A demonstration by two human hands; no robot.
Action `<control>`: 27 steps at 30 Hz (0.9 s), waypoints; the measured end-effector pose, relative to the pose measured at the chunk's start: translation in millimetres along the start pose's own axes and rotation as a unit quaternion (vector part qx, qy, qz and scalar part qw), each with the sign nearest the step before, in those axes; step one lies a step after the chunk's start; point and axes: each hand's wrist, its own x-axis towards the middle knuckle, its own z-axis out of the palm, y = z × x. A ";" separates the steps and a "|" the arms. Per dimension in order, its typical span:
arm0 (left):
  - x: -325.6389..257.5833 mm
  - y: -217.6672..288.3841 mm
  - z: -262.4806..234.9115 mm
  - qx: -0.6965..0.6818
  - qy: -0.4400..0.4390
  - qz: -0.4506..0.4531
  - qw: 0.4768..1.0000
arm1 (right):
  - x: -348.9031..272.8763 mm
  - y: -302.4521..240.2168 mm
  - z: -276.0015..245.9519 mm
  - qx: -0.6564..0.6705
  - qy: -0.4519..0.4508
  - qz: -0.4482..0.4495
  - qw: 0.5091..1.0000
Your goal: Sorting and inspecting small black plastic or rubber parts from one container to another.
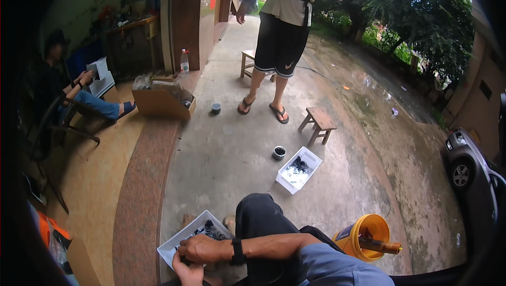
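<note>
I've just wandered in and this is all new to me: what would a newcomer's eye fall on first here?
Probably the yellow bucket at the lower right, with a brownish thing sticking out of it. Next, perhaps the standing person in black shorts at top centre. Then the left hand and right hand, close together at a white basket of small dark pieces, left of bottom centre.

Smooth plastic basket (182,233); worn wooden stool (321,118); matt concrete floor (211,175).

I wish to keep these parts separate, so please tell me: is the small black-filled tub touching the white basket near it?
Apart: the head view shows concrete floor between the tub and the white basket.
</note>
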 end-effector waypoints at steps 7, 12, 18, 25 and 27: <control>11.2 1.9 -13.0 0.005 0.008 0.016 1.000 | 4.5 -2.8 -18.5 0.081 -0.018 0.077 0.993; 25.6 11.9 -42.6 -0.039 0.034 0.035 0.998 | 9.1 -3.1 -16.8 0.087 0.008 0.092 0.992; 8.0 11.6 -18.6 -0.062 -0.020 -0.031 0.997 | 2.8 6.2 -13.9 0.073 0.004 0.093 0.993; -10.4 8.7 8.4 -0.049 0.060 -0.002 0.997 | 4.9 7.6 -7.3 0.039 0.002 0.075 0.996; -6.5 8.2 1.7 -0.032 0.050 0.004 0.998 | 5.0 3.8 -6.2 0.051 -0.017 0.069 0.996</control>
